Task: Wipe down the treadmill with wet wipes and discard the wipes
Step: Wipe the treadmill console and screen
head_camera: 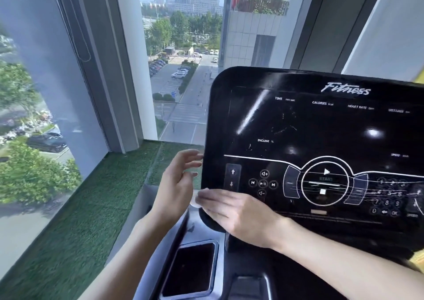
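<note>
Head view: the right hand (238, 214) lies flat, fingers straight and close together, pressing a white wet wipe (194, 202) against the lower left corner of the treadmill console (321, 127). Only the wipe's edge shows beyond the fingertips. The left hand (176, 185) holds nothing, its fingers loosely spread with the tips just beside the console's left edge.

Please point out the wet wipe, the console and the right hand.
wet wipe (194, 202): head view, white edge past the fingertips.
console (321, 125): head view, dark screen middle.
right hand (243, 214): head view, back of hand.
</note>
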The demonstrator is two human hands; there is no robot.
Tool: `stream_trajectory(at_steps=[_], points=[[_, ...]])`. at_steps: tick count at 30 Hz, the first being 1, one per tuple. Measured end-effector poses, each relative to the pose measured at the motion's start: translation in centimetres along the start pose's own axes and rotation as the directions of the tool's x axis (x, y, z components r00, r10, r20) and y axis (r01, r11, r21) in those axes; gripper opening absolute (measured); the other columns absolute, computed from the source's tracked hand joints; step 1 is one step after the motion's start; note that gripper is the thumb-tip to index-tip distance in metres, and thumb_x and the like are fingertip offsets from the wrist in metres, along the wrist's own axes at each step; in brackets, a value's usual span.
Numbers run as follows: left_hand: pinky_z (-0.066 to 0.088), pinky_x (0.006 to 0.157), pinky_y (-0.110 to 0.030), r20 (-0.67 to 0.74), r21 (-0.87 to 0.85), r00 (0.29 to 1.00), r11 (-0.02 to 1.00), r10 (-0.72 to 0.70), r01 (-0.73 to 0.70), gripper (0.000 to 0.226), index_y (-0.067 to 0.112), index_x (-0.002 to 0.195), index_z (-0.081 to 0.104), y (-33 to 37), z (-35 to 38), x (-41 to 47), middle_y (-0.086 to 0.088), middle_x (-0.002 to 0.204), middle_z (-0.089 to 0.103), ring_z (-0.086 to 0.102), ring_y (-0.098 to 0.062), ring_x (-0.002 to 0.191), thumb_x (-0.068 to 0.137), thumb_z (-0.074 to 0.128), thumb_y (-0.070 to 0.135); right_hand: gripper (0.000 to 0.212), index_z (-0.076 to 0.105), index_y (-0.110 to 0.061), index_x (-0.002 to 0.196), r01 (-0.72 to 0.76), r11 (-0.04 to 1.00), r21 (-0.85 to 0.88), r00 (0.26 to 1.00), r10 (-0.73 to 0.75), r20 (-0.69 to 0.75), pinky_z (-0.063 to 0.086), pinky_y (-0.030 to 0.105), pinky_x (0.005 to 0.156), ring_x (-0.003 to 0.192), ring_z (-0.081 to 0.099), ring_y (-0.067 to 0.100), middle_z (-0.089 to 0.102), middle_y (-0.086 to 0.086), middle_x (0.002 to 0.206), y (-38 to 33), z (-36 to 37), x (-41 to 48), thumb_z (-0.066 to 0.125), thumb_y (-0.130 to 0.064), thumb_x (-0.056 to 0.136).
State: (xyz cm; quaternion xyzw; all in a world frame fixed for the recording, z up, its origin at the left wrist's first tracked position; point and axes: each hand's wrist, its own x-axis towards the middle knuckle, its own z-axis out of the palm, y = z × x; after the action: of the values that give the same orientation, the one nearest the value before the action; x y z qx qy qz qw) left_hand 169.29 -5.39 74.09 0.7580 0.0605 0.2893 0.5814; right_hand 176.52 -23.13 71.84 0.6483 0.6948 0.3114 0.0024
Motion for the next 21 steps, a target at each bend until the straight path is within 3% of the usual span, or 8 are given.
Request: stream_trajectory(at_steps=[5, 9, 11, 13, 16, 19, 21], points=[[0.050, 0.090, -0.033, -0.007, -0.042, 0.998, 0.998, -0.055, 0.055, 0.036, 0.016, 0.114, 0.062, -0.1, 0.4, -0.4, 0.005, 0.110, 0.071, 0.067, -0.012, 0.104, 0.099, 0.039, -0.006, 0.041, 0.062, -0.005, 0.132, 0.262, 0.948, -0.179, 0.948, -0.218, 0.232, 0.021, 0.038, 0.123, 0.136, 0.048, 0.021, 0.060, 0.004, 0.139, -0.3, 1.3, -1.0, 0.037, -0.007, 0.100], [0.051, 0.087, -0.030, -0.024, -0.056, 0.997, 0.995, -0.078, 0.077, 0.032, 0.015, 0.114, 0.062, 0.1, 0.4, -0.1, 0.002, 0.108, 0.072, 0.068, -0.011, 0.099, 0.101, 0.038, -0.002, 0.047, 0.058, -0.011, 0.138, 0.317, 0.933, -0.172, 0.917, -0.256, 0.305, 0.017, 0.038, 0.123, 0.139, 0.045, 0.016, 0.057, -0.002, 0.143, 1.0, 0.8, -0.2, 0.033, -0.014, 0.098], [0.052, 0.086, -0.028, -0.020, -0.061, 0.998, 0.996, -0.066, 0.064, 0.030, 0.013, 0.116, 0.061, 0.2, 0.2, -0.1, 0.000, 0.107, 0.072, 0.068, -0.011, 0.098, 0.102, 0.037, 0.001, 0.047, 0.056, -0.009, 0.139, 0.266, 0.944, -0.192, 0.936, -0.206, 0.285, 0.017, 0.039, 0.124, 0.141, 0.043, 0.018, 0.055, 0.000, 0.145, 2.6, 0.2, 0.5, 0.031, -0.013, 0.099], [0.052, 0.085, -0.025, -0.026, -0.068, 0.998, 0.996, -0.058, 0.056, 0.026, 0.012, 0.117, 0.059, 0.4, 0.1, 0.0, -0.002, 0.106, 0.071, 0.068, -0.013, 0.098, 0.103, 0.038, 0.006, 0.044, 0.052, -0.005, 0.141, 0.107, 0.963, -0.246, 0.979, -0.059, 0.193, 0.024, 0.041, 0.122, 0.143, 0.040, 0.023, 0.050, 0.007, 0.150, 4.6, -1.0, 1.7, 0.033, -0.009, 0.102], [0.049, 0.083, -0.019, -0.043, -0.095, 0.997, 0.994, -0.059, 0.055, 0.024, 0.010, 0.116, 0.058, 0.5, 0.1, 0.1, -0.004, 0.104, 0.070, 0.068, -0.018, 0.098, 0.105, 0.036, 0.010, 0.045, 0.044, -0.002, 0.146, -0.090, 0.954, -0.285, 0.986, 0.124, 0.107, 0.025, 0.041, 0.121, 0.147, 0.033, 0.026, 0.038, 0.012, 0.156, 5.4, -2.1, 3.0, 0.031, -0.006, 0.103], [0.051, 0.088, -0.027, -0.036, -0.070, 0.997, 0.996, -0.065, 0.063, 0.026, 0.017, 0.120, 0.058, 0.7, 0.0, 0.0, -0.001, 0.104, 0.073, 0.069, -0.016, 0.099, 0.105, 0.037, 0.019, 0.048, 0.044, -0.003, 0.146, 0.088, 0.947, -0.309, 0.968, -0.008, 0.252, 0.010, 0.042, 0.124, 0.147, 0.031, 0.027, 0.039, 0.012, 0.156, 3.2, -0.9, 1.3, 0.031, -0.014, 0.101], [0.051, 0.087, -0.029, -0.033, -0.068, 0.997, 0.995, -0.075, 0.073, 0.026, 0.017, 0.121, 0.057, 0.8, 0.0, 0.1, 0.001, 0.103, 0.074, 0.069, -0.013, 0.097, 0.107, 0.036, 0.016, 0.049, 0.045, -0.008, 0.147, 0.225, 0.935, -0.274, 0.921, -0.113, 0.372, 0.009, 0.043, 0.124, 0.148, 0.030, 0.025, 0.038, 0.007, 0.157, 2.8, -0.7, 0.5, 0.031, -0.018, 0.101]])
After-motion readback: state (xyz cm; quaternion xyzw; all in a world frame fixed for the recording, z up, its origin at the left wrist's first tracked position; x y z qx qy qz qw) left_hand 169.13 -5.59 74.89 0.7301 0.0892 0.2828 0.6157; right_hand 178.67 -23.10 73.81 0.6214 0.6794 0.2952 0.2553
